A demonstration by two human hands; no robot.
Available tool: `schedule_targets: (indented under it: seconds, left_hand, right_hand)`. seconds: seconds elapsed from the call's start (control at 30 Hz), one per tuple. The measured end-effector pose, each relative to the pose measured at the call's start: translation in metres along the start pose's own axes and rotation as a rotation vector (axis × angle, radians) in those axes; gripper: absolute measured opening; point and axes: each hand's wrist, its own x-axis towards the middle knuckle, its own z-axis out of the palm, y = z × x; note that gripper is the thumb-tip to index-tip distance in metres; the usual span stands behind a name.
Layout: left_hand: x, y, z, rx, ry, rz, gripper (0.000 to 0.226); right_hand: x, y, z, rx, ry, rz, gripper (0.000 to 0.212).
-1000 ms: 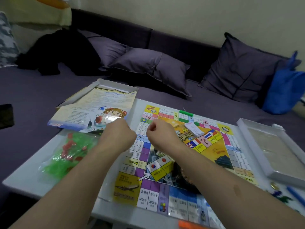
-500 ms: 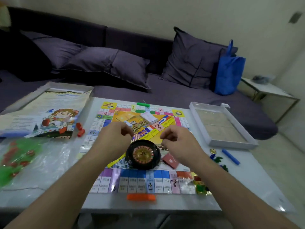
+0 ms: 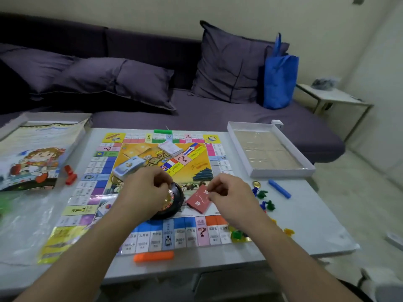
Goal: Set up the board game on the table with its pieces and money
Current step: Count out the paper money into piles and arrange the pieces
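A white table [image 3: 305,225] fills the foreground. At its near edge, 6 o'clock, lies an orange bar [image 3: 154,256], just off the board [image 3: 152,188], which is spread flat across the middle of the table. Crinkled clear plastic [image 3: 28,219] covers the table at 8 o'clock.

The left hand [image 3: 145,194] hangs over the black roulette wheel [image 3: 172,203] at the board's centre, fingers curled down at the wheel's top; whether they pinch anything I cannot tell, and the hand hides most of the wheel. The right hand [image 3: 232,198], at 4 o'clock from the wheel, has fingers curled, pinching the far corner of a red card deck [image 3: 200,201] that lies on the board just right of the wheel.

Small blue and green pieces [image 3: 265,200], a gold coin [image 3: 256,184] and a blue bar [image 3: 279,188] lie at 3 o'clock, off the board. A money stack [image 3: 128,168] sits at 11 o'clock of the left hand, a white card stack [image 3: 170,148] further back. Red pieces [image 3: 70,175] sit at 9 o'clock beside the rule sheet [image 3: 37,158], cut off by the frame. An empty-looking box tray [image 3: 268,149] stands at 2 o'clock, a green bar [image 3: 163,131] at 12. Behind, a purple sofa [image 3: 196,114] carries cushions [image 3: 115,79] and a blue bag [image 3: 279,81]; a side table [image 3: 331,97] stands at far right.
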Motion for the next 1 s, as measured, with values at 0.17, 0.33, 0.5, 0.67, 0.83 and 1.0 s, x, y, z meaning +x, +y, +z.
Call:
schedule_targets:
  seconds: [0.17, 0.33, 0.5, 0.67, 0.83, 1.0]
  left_hand:
    - [0.041, -0.035, -0.021, 0.138, 0.225, -0.111, 0.013]
    - [0.083, -0.09, -0.047, 0.219, 0.293, -0.24, 0.018]
    - [0.108, -0.105, -0.036, 0.274, 0.047, -0.163, 0.062]
    - [0.126, -0.103, -0.03, 0.502, -0.058, -0.14, 0.047]
    - [0.139, -0.091, -0.032, 0.597, -0.154, -0.232, 0.041]
    - [0.145, -0.084, -0.034, 0.614, -0.259, -0.335, 0.039]
  right_hand:
    - [0.001, 0.001, -0.005, -0.01, 0.044, -0.007, 0.019]
    - [0.004, -0.002, -0.003, -0.025, 0.029, -0.022, 0.021]
    - [0.017, 0.0, 0.008, -0.034, 0.019, -0.048, 0.025]
    - [0.027, -0.006, 0.022, -0.052, -0.005, -0.094, 0.028]
    - [0.032, -0.013, 0.032, -0.054, -0.009, -0.092, 0.029]
    - [0.033, -0.015, 0.038, -0.037, -0.039, -0.096, 0.026]
